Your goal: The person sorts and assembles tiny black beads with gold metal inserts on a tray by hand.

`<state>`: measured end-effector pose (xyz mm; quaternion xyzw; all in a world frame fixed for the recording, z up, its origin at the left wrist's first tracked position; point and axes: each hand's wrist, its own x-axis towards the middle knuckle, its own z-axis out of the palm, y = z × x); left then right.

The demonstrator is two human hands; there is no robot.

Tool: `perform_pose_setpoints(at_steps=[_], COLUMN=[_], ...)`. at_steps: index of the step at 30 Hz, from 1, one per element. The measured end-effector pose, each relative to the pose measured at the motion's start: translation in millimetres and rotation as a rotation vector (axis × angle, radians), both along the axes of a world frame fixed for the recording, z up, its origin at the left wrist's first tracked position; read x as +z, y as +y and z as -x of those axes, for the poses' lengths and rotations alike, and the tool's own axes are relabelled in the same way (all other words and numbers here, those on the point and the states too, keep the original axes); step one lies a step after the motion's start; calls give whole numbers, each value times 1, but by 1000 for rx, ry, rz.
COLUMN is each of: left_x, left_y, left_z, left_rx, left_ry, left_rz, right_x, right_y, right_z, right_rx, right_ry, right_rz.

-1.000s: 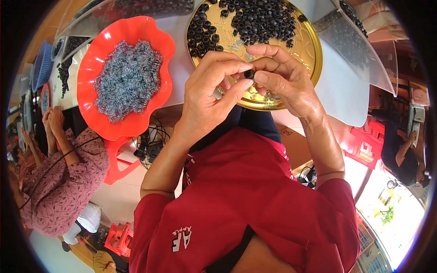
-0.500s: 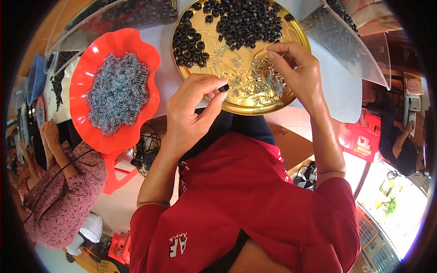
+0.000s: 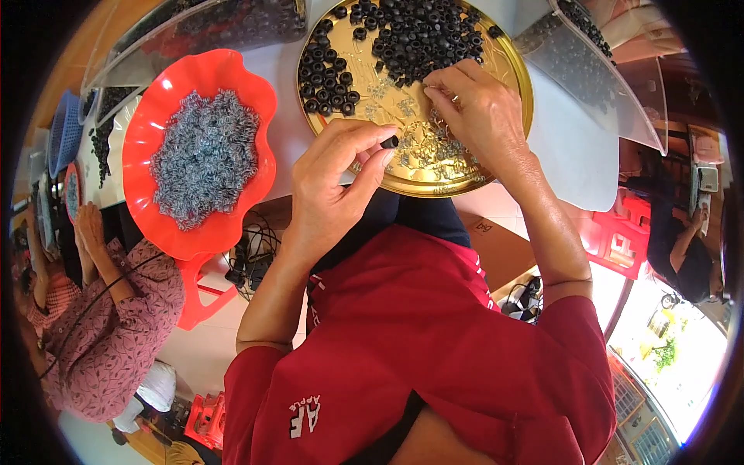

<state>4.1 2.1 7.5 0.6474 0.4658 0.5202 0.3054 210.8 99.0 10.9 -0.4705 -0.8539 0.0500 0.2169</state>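
Note:
My left hand [image 3: 329, 174] pinches a small black cylindrical cap [image 3: 390, 142] between thumb and fingertips, its hollow end facing right. My right hand [image 3: 484, 112] is closed with thumb and fingers together over the round gold tray [image 3: 528, 93]; whatever lies between its fingertips is too small to name. Beneath and beside it, small clear metal springs [image 3: 434, 159] are scattered over the tray's near part. A heap of black caps [image 3: 426, 35] covers the far part, and a looser group of black caps [image 3: 325, 81] sits at the left.
Left of the tray, a red scalloped dish [image 3: 139, 147] holds a mound of metal springs [image 3: 205, 159]. Clear plastic bins [image 3: 201, 43] with black parts stand at far left and right. At left, another person [image 3: 116, 333] in a patterned top works nearby; a red stool [image 3: 620, 236] stands right.
My right hand has moved left and slightly away, from the springs' right side toward the tray's middle. The left hand still holds the black cap, shifted slightly right.

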Motion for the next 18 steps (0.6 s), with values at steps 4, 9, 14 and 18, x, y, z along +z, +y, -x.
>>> perform_pose_setpoints(at_steps=[4,9,14,18], left_x=[-1,-8,-12,-10], left_y=[3,6,8,9], left_z=[2,0,-3,-6], left_rx=[-25,-36,-16,-35], left_ry=[-25,-196,-288,-288], left_rz=[3,74,120,119], right_x=[-1,6,24,38], right_y=[-3,-5,-23,-32], right_z=[2,1,2,8], right_rx=[35,63,113,158], right_ry=[44,247,614,728], right_rz=[-18,193,627,781])
